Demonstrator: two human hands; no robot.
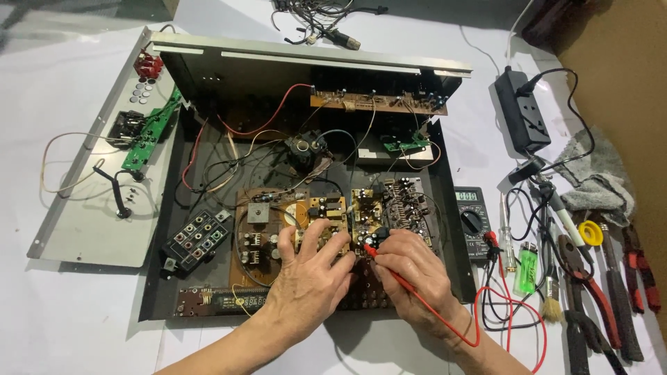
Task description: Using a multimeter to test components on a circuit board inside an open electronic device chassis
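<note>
An opened black metal chassis (154,278) lies in front of me with brown circuit boards (278,222) and loose wires inside. My left hand (309,281) rests on the middle board, fingers spread and pressing on the components. My right hand (413,267) grips a red test probe (375,253), its tip touching the board near a black part. The probe's red lead (445,316) runs back over my right wrist. Whether my left hand holds anything cannot be told.
A grey multimeter (472,219) sits right of the chassis. Farther right lie a black power strip (522,111), pliers (590,292), a green lighter (526,269), a brush (551,305) and a grey rag (590,173). A detached metal panel (83,208) lies at left.
</note>
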